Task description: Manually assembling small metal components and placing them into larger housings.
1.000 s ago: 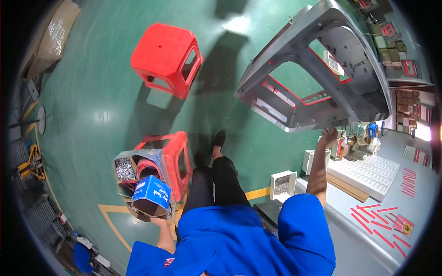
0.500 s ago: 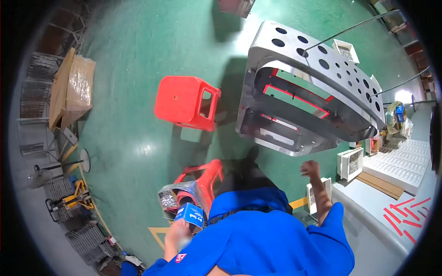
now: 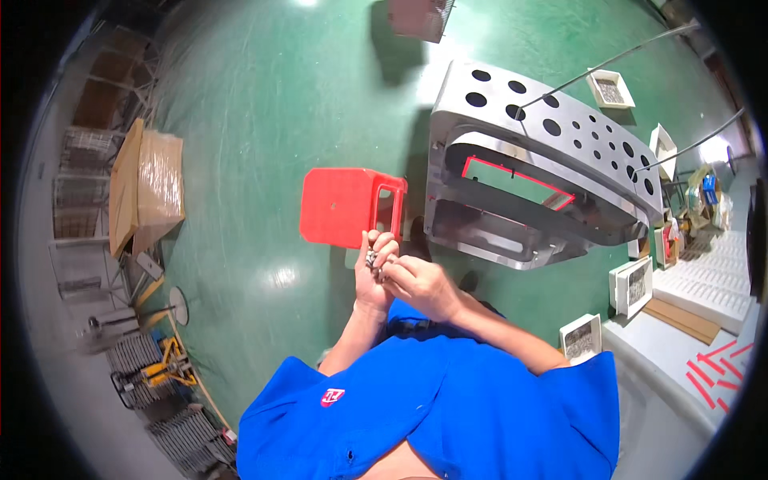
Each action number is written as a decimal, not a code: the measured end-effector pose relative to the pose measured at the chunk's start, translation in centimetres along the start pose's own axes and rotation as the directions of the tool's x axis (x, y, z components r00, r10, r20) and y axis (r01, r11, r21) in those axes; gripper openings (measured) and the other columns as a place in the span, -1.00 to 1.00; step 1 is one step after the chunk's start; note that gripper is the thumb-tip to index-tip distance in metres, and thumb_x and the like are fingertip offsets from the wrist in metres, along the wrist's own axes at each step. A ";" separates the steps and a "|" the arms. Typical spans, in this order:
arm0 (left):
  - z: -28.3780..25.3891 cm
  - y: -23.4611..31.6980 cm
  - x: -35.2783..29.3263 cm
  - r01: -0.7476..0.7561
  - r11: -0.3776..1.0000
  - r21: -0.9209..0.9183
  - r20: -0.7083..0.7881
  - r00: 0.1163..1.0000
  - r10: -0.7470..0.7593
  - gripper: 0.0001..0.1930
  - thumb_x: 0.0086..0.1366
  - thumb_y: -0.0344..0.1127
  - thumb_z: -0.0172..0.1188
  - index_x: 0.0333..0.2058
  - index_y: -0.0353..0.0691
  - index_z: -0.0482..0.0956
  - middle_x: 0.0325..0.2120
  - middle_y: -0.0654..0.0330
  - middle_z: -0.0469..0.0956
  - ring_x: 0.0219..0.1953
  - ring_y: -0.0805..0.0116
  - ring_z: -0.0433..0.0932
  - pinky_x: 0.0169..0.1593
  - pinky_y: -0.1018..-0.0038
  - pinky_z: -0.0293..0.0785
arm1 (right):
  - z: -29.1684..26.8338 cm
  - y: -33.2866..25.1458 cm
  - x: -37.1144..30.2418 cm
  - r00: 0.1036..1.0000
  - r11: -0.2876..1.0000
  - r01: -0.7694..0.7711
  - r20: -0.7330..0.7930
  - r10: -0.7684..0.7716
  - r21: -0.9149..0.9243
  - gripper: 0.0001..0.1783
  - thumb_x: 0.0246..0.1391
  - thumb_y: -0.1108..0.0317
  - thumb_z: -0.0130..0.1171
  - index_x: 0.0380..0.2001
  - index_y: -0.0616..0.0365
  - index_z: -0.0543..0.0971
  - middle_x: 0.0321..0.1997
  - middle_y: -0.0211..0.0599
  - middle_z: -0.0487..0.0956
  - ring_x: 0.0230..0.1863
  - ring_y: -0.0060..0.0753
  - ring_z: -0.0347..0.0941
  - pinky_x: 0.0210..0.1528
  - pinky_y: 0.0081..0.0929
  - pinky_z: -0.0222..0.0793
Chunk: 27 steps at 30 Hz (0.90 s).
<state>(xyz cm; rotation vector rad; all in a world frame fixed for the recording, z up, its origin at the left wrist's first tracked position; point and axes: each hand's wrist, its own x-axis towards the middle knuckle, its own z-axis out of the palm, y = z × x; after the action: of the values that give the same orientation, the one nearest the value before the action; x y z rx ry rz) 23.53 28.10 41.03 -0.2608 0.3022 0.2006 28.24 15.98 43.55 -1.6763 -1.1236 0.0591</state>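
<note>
In front of my waist, my left hand [image 3: 370,280] is curled, palm up, around a small cluster of metal fasteners [image 3: 371,259]; their exact kind is too small to make out. My right hand [image 3: 426,286] meets it, with thumb and fingers pinched at the cluster's edge. Whatever lies between the right fingertips is hidden. Just beyond my hands stands a red plastic stool [image 3: 340,226]. Ahead to the right, a large grey sheet-metal housing [image 3: 570,162] with round holes and long openings hangs on two thin cables [image 3: 620,66].
White bins of small metal parts stand on the right, one bin [image 3: 582,340] near my elbow. Behind them is a pale bench [image 3: 664,352] with red strips [image 3: 714,370]. A film-wrapped carton [image 3: 162,180] and a yellow-framed trolley [image 3: 170,364] are at left.
My left hand has come up from the open bag and blue box at the lower red stool, which are out of view now. My right hand has swung inward to meet it.
</note>
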 end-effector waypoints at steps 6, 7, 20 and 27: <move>3.3 3.8 6.0 -0.002 0.970 0.241 0.050 0.999 -0.010 -0.75 0.40 -0.17 -0.07 -0.44 -0.16 0.30 -0.55 0.31 0.16 -0.55 0.55 0.17 -0.46 0.62 0.24 | 1.3 3.6 6.1 0.988 0.969 0.121 -0.067 -0.138 -0.214 -0.82 -0.15 0.44 0.06 -0.37 0.18 0.47 -0.41 -0.33 0.46 -0.37 -0.38 0.48 -0.39 -0.47 0.46; 3.5 4.2 6.1 -0.008 0.964 0.265 0.060 0.998 -0.009 -0.74 0.41 -0.16 -0.08 -0.44 -0.16 0.30 -0.55 0.31 0.16 -0.55 0.54 0.17 -0.44 0.62 0.25 | 1.6 3.7 6.5 0.983 0.963 0.149 -0.075 -0.169 -0.225 -0.82 -0.17 0.43 0.08 -0.39 0.18 0.47 -0.42 -0.34 0.45 -0.40 -0.39 0.47 -0.42 -0.47 0.44; 6.2 0.5 3.7 0.241 0.922 0.303 -0.076 0.970 -0.229 -0.78 0.43 -0.25 -0.16 -0.44 -0.14 0.24 -0.49 0.28 0.19 -0.40 0.45 0.21 -0.18 0.50 0.24 | -0.4 -0.4 4.0 0.930 0.862 0.100 -0.260 -0.258 -0.498 -0.86 -0.22 0.41 0.12 -0.50 0.22 0.53 -0.45 -0.29 0.49 -0.39 -0.33 0.50 -0.38 -0.46 0.46; 6.5 2.7 5.4 0.338 0.890 0.305 -0.109 0.941 -0.320 -0.77 0.43 -0.24 -0.17 -0.44 -0.16 0.24 -0.48 0.28 0.21 -0.39 0.46 0.21 -0.19 0.48 0.21 | 0.2 -0.5 4.4 0.916 0.889 0.046 -0.335 -0.219 -0.456 -0.88 -0.21 0.40 0.10 -0.54 0.22 0.51 -0.46 -0.26 0.48 -0.40 -0.33 0.51 -0.38 -0.47 0.45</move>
<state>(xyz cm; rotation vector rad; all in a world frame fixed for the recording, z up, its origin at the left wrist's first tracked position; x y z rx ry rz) 29.65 33.33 44.66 0.0082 0.3365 -0.1933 30.27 19.17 45.95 -1.8902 -0.9952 -0.6324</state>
